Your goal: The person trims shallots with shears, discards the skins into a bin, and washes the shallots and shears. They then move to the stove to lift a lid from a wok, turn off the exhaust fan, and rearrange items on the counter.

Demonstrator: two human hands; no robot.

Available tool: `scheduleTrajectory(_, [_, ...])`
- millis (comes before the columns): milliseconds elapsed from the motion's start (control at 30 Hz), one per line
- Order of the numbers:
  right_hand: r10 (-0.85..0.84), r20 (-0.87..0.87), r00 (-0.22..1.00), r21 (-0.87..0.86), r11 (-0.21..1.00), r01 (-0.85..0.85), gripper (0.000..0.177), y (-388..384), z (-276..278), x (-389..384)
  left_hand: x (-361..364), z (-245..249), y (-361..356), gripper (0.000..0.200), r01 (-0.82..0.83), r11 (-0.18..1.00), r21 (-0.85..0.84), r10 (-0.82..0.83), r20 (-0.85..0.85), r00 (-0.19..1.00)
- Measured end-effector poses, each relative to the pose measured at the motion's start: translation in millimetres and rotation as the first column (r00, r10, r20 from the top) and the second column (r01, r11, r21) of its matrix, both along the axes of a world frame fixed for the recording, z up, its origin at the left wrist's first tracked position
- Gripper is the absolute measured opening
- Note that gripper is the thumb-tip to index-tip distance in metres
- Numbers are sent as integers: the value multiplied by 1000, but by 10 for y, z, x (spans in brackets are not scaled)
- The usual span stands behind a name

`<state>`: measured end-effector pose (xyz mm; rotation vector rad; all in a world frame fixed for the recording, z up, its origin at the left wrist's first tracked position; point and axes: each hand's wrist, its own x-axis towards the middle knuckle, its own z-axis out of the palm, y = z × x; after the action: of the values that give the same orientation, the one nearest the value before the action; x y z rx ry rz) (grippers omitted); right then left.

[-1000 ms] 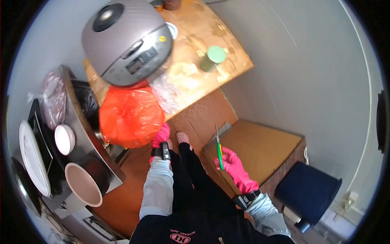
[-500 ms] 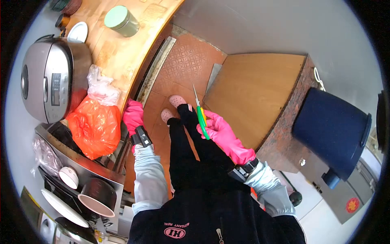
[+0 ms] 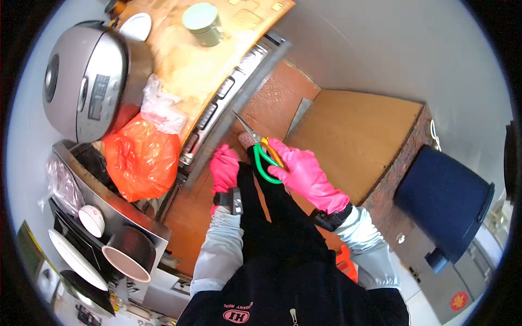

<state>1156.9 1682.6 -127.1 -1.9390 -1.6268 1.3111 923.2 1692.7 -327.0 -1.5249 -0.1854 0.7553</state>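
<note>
My right hand (image 3: 304, 176), in a pink rubber glove, holds scissors (image 3: 261, 148) with green and yellow handles; the blades are close together and point up and left. My left hand (image 3: 224, 168), also gloved in pink, has its fingers curled at the front of a pulled-out drawer (image 3: 225, 89) under the wooden counter. Its fingertips are hidden, so I cannot make out its exact grip. Inside the drawer, a light tray with dark compartments shows.
On the wooden counter (image 3: 185, 70) stand a rice cooker (image 3: 89, 81), a green canister (image 3: 204, 24) and an orange plastic bag (image 3: 141, 157). Lower left is a pot (image 3: 130, 252). A wooden board (image 3: 353, 141) and a dark blue bin (image 3: 443, 201) are at right.
The drawer has come out from under the counter, and my left hand has moved right with it. The scissors have turned, their tips swinging left, and their handles have spread.
</note>
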Motion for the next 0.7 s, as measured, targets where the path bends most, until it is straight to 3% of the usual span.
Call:
scheduleTrajectory(33, [150, 171, 974, 97, 981, -168, 53, 82, 31, 17, 48, 35, -86, 46, -23, 1000, 4, 23, 1, 1000])
scheduleTrajectory(100, [201, 196, 960, 82, 972, -220, 51, 239, 59, 22, 120, 60, -217, 50, 75, 984, 162, -45, -182, 982])
scheduleTrajectory(133, [184, 206, 961, 78, 976, -203, 51, 303, 42, 2, 119, -49, -325, 50, 51, 985, 167, -20, -180, 983])
scheduleTrajectory(167, [167, 217, 962, 74, 980, -187, 51, 355, 18, -27, 121, -239, -467, 33, 399, 893, 206, -140, -717, 683])
scheduleTrajectory(200, [120, 196, 973, 236, 957, -166, 51, 401, -14, -78, 152, -226, -509, 25, 668, 744, 12, -88, -989, 117])
scheduleTrajectory(233, [144, 198, 970, 239, 952, -190, 51, 464, -31, -105, 182, -210, -554, 25, 649, 761, 16, -82, -989, 121])
scheduleTrajectory(267, [196, 277, 940, 154, 957, -245, 53, 543, -43, -136, 220, -194, -595, 20, 777, 603, -180, 192, -913, -360])
scheduleTrajectory(300, [248, 352, 902, 65, 955, -288, 56, 631, -51, -175, 260, -143, -610, 17, 750, 488, -447, 502, -559, -660])
scheduleTrajectory(333, [278, 379, 883, 144, 924, -353, 44, 730, -91, -229, 291, -99, -611, 18, 566, 460, -684, 741, -55, -669])
scheduleTrajectory(367, [291, 381, 877, 151, 917, -370, 44, 839, -95, -269, 304, -57, -614, 18, 557, 476, -681, 729, -50, -683])
scheduleTrajectory(433, [552, 651, 521, -9, 692, -722, 33, 1064, -80, -357, 322, -75, -656, 19, 521, 400, -754, 743, -66, -666])
scheduleTrajectory(467, [513, 670, 536, 177, 591, -787, 27, 1105, -243, -315, 347, -114, -650, 21, 533, 495, -686, 699, -50, -714])
scheduleTrajectory(500, [518, 673, 528, 180, 577, -796, 27, 1173, -357, -350, 350, -67, -648, 21, 524, 507, -684, 688, -46, -725])
scheduleTrajectory(600, [520, 650, 554, 272, 522, -809, 25, 1403, -561, -485, 330, 288, -592, 21, 594, 319, -738, 743, -194, -640])
scheduleTrajectory(700, [508, 676, 533, 271, 502, -822, 25, 1575, -969, -544, 362, 89, -694, 23, 654, 396, -644, 691, -260, -675])
